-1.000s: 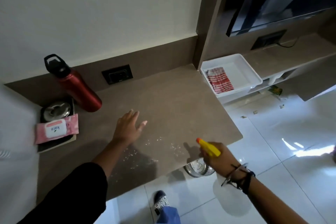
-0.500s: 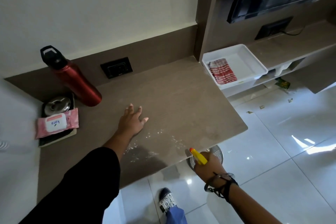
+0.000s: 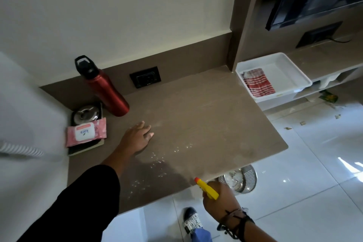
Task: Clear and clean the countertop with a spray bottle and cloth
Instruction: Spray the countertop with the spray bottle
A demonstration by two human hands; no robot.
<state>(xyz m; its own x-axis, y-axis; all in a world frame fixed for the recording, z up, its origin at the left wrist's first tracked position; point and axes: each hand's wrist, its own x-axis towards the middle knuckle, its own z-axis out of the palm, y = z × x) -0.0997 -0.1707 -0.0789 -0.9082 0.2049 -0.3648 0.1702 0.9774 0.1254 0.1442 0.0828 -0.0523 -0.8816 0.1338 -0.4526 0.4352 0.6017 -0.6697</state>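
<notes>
A: Head view, the only view. Left hand point(image 3: 138, 137) lies flat on the brown surface point(image 3: 206, 116), fingers spread, holding nothing. Right hand point(image 3: 220, 199) is closed round the spray bottle point(image 3: 206, 188); the yellow nozzle points across the near edge. Bottle body hidden by the hand.

B: Cloth?

A: Red-and-white striped cloth point(image 3: 258, 82) sits in the white tray point(image 3: 290, 68) at the far right, well apart from both hands. White specks point(image 3: 157, 160) lie scattered near the left hand.

B: Cleared yet?

A: No. Red flask point(image 3: 107, 88), pink wipes pack point(image 3: 86, 132) and a steel lidded tin point(image 3: 85, 113) stand at the back left corner.

B: Risks?

A: Judgement: the nozzle sits off the edge, so spray may wet the floor tiles point(image 3: 294, 192). Mist aimed further back could reach the wall socket point(image 3: 145, 77). Wiping could sweep specks over the edge rather than into the steel bin point(image 3: 240, 180) below.
</notes>
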